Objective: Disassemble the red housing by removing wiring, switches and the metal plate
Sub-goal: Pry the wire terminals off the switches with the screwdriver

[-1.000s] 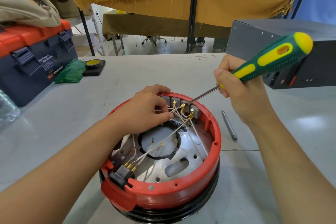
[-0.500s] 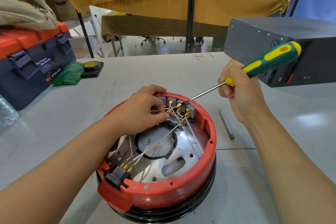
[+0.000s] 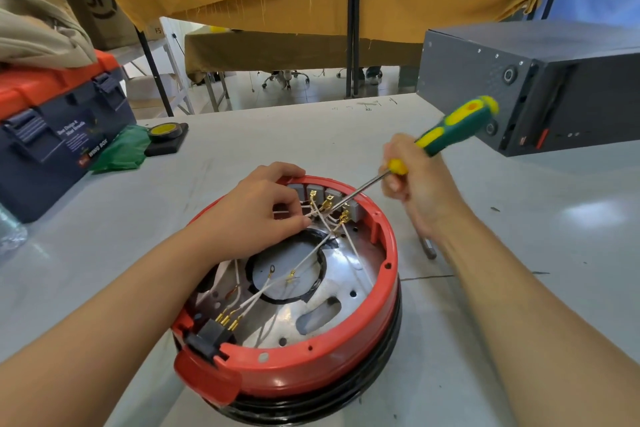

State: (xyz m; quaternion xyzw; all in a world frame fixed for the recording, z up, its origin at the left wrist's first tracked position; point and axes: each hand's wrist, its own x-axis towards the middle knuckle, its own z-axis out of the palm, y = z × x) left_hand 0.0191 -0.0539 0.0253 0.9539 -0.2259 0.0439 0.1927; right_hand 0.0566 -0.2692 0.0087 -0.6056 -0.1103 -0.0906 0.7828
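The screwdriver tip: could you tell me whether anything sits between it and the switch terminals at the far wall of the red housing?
Nothing visible blocks it. The screwdriver in the right hand already reaches the brass terminals on the grey switches. The left hand pinches the white wires just left of the tip.

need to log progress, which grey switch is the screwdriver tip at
The third grey switch from the left in the far-rim row: the screwdriver tip meets its brass terminal; the others stand clear.

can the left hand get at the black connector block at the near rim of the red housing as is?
Probably yes, once freed. The black connector block sits exposed at the rim of the red housing, nothing covering it. But the left hand is pinching white wires by the far switches and must release them first.
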